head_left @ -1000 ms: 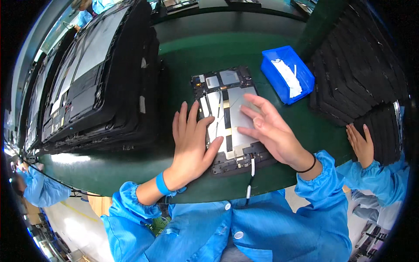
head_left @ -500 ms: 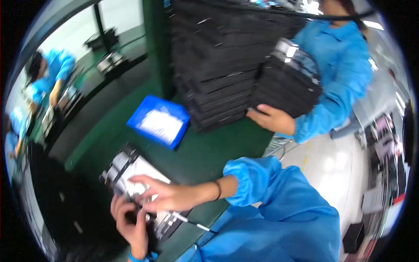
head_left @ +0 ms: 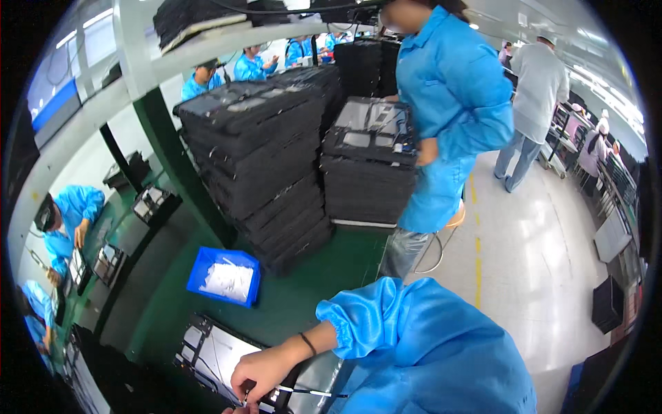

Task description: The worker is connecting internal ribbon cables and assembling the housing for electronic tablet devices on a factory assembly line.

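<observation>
A flat device with white panels in a black frame (head_left: 219, 348) lies on the green table before me. My right hand (head_left: 265, 372) is over its near part, thumb and fingers pinched together on something too small to make out. Only some fingertips of my left hand (head_left: 240, 410) show at the lower edge, close to the right fingertips; the rest is out of view. A thin black and white cable (head_left: 310, 392) runs from beside my right hand toward my body.
Beyond the device stands a blue bin (head_left: 252, 284) with white pieces in it. Tall stacks of black trays (head_left: 269, 172) rise behind it. A co-worker in blue (head_left: 448, 103) stands at a tray stack (head_left: 369, 183). A green post (head_left: 183, 165) stands left of the stacks.
The view has tilted upward, so my hands and the device sit lower in it. My left hand has mostly left the picture. The co-worker's tilted black trays now stand level beside the tall stack.
</observation>
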`<state>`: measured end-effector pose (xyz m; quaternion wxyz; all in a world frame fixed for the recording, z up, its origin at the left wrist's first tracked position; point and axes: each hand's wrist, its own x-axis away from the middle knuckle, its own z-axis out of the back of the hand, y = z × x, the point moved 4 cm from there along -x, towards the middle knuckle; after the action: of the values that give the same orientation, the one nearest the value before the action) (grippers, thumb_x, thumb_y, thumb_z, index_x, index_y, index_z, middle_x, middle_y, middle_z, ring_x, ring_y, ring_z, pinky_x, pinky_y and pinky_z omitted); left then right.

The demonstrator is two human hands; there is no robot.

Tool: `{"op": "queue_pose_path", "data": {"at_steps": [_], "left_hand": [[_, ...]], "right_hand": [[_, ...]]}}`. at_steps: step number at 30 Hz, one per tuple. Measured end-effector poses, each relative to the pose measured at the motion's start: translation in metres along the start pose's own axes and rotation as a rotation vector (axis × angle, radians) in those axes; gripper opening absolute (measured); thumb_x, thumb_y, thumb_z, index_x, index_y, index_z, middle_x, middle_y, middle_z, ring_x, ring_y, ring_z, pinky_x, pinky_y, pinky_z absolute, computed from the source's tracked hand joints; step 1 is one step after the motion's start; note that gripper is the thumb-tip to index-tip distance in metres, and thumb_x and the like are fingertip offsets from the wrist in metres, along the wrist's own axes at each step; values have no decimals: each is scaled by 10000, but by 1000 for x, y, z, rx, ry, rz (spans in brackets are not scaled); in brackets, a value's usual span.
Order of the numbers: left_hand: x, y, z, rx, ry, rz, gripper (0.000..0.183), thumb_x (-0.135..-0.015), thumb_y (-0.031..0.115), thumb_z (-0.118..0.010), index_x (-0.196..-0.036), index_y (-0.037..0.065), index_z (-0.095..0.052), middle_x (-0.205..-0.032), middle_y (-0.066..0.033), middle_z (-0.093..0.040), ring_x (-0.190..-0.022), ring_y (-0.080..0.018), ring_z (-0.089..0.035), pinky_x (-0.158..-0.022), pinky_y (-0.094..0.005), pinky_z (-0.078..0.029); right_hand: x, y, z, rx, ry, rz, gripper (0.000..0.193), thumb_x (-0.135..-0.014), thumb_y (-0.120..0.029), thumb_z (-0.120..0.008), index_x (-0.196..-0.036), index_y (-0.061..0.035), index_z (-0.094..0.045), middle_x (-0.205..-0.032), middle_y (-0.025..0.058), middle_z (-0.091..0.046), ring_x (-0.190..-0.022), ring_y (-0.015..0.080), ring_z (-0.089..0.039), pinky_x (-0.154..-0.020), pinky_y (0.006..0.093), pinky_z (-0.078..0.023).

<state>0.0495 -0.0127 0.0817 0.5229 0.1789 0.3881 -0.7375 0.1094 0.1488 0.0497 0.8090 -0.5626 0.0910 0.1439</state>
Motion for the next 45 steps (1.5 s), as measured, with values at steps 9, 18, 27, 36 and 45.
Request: {"op": "queue_pose_path", "data": {"at_steps": [9, 18, 27, 36, 45], "left_hand": [[3, -3, 0, 12, -83, -113, 178, -808, 163, -702, -978, 212, -718, -923, 16, -621, -906, -152, -578, -919, -404, -376], [21, 7, -9, 215, -131, -280, 86, -779, 163, -644, -864, 149, -641, -1014, -27, -666, -1031, -197, -583, -924, -369, -387], [-7, -22, -32, 584, 48, 644, 159, -695, 78, -723, -837, 132, -678, -793, -2, -619, -847, -180, -593, -994, -424, -315], [16, -49, -70, 502, -51, 946, 125, -689, 175, -779, -757, 138, -680, -1007, 6, -597, -1082, -235, -486, -998, -428, -259], [21, -46, -73, 473, -101, 1047, 128, -679, 174, -788, -762, 152, -693, -1118, -26, -577, -1165, -307, -435, -995, -444, -252]], "right_hand": [[-4, -3, 3, 103, 74, -70, 166, -750, -205, -676, -772, -41, -693, -756, 84, -683, -712, 212, -654, -642, 327, -501], [-5, 4, 5, 152, 300, -164, 156, -772, -169, -659, -795, -18, -689, -734, 156, -655, -711, 291, -645, -657, 376, -508], [15, -6, 144, 1105, 782, -66, 146, -758, -102, -687, -890, -40, -684, -884, 124, -659, -820, 306, -617, -740, 391, -501], [10, -26, 72, 963, 310, 103, 185, -750, -88, -675, -935, -88, -687, -1087, 43, -652, -987, 257, -581, -803, 368, -434], [14, -23, 8, 584, -303, 131, 391, -742, -218, -710, -1102, -96, -618, -1278, 24, -576, -1267, 248, -456, -923, 430, -384]]}}
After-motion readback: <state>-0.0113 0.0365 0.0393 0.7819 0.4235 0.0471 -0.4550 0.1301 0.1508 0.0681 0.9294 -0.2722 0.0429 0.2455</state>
